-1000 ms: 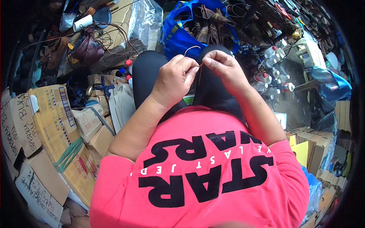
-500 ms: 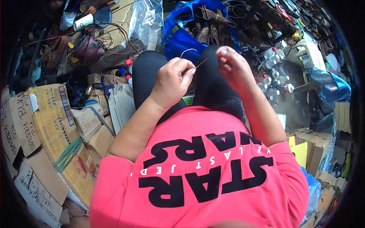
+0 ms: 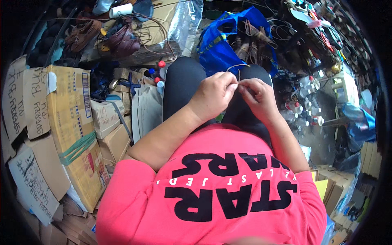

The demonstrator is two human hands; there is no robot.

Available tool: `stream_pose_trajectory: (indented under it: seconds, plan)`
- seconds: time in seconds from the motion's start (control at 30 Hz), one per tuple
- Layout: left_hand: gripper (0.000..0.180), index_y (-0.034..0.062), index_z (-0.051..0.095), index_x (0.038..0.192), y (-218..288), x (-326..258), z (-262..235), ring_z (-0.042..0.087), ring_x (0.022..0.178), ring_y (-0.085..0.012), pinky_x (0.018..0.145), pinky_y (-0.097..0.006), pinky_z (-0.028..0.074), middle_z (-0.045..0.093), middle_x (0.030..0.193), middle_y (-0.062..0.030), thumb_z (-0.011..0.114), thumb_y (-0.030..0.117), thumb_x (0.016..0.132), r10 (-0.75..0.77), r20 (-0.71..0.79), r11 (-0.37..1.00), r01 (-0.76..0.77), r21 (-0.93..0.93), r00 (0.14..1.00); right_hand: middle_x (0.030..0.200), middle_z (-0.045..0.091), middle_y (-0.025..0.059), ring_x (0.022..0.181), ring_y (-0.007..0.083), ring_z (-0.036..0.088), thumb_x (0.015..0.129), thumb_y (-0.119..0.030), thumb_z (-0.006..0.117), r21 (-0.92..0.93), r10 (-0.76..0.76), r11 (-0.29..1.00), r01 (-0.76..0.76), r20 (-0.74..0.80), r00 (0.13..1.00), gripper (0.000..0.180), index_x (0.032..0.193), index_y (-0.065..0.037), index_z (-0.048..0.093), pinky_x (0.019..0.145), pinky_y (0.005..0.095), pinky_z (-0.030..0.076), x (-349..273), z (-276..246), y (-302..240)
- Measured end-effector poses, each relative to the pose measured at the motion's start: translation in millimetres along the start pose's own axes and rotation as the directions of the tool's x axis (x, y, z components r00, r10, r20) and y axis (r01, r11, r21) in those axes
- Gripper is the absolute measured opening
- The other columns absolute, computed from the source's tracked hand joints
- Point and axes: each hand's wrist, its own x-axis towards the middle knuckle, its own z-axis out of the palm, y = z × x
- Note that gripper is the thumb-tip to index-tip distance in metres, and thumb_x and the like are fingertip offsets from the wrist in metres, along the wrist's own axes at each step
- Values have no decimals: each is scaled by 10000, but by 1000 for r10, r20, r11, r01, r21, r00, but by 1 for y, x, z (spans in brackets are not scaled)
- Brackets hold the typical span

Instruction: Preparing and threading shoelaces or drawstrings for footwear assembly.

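Above my black-clad knees (image 3: 184,83), my two hands meet fingertip to fingertip. My left hand (image 3: 213,96) pinches a thin brown cord, perhaps a leather lace (image 3: 239,65), which curves up past the fingers. Close against it, my right hand (image 3: 261,100) is closed in a pinch at the same cord, its thumb and forefinger touching the left fingertips. The part of the cord between the fingers is hidden. Just beyond the knees is a blue bag (image 3: 215,51) with brown leather pieces (image 3: 253,34) in it.
Cardboard boxes (image 3: 65,122) are stacked on the left. Dark red leather (image 3: 122,43) and loose cords lie at the far left, near a white cylinder (image 3: 121,10). Plastic bottles (image 3: 293,107) stand to the right; tools (image 3: 322,30) crowd the far right.
My right hand has come in from apart on the right to meet my left at the cord. The view has shifted, so the surroundings sit differently in it.
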Motion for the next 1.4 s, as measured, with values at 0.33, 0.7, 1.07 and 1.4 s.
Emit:
stream_pose_trajectory:
  seconds: [0.33, 0.7, 1.07, 1.4]
  plan:
    - [97, 13, 532, 861, -3, -5, 10, 596, 699, -332, 624, -387, 461, 581, 750, -179, 536, 109, 863, -109, 71, 986, 116, -116, 992, 781, 626, 133, 708, 290, 620, 784, -77, 629, -179, -48, 984, 16, -173, 984, 84, 859, -45, 648, 628, 342, 485, 17, 3, 15]
    - [87, 45, 535, 826, -18, 7, -7, 417, 684, -33, 626, -199, 383, 471, 728, 48, 545, 91, 899, -289, 206, 848, 350, -399, 935, 819, 647, 169, 794, 313, 635, 797, -166, 620, -172, -6, 984, -32, -217, 976, 161, 859, -25, 666, 718, 364, 500, 55, 16, 36]
    - [110, 46, 657, 826, -68, 9, -4, 606, 672, -155, 623, -287, 480, 625, 737, -83, 619, 147, 808, -269, 270, 962, 272, 26, 925, 777, 650, 49, 706, 114, 565, 869, -240, 583, 217, 401, 904, -368, -130, 907, 257, 968, -10, 641, 659, 262, 454, 97, -12, 147]
    - [114, 123, 604, 739, -83, -2, 22, 624, 770, -256, 788, -455, 365, 644, 736, -53, 663, 217, 712, -360, 458, 893, 157, 423, 813, 737, 553, 0, 688, 90, 508, 915, -190, 544, 259, 413, 887, -384, -67, 908, 178, 926, -16, 579, 659, 240, 419, 85, -14, 135]
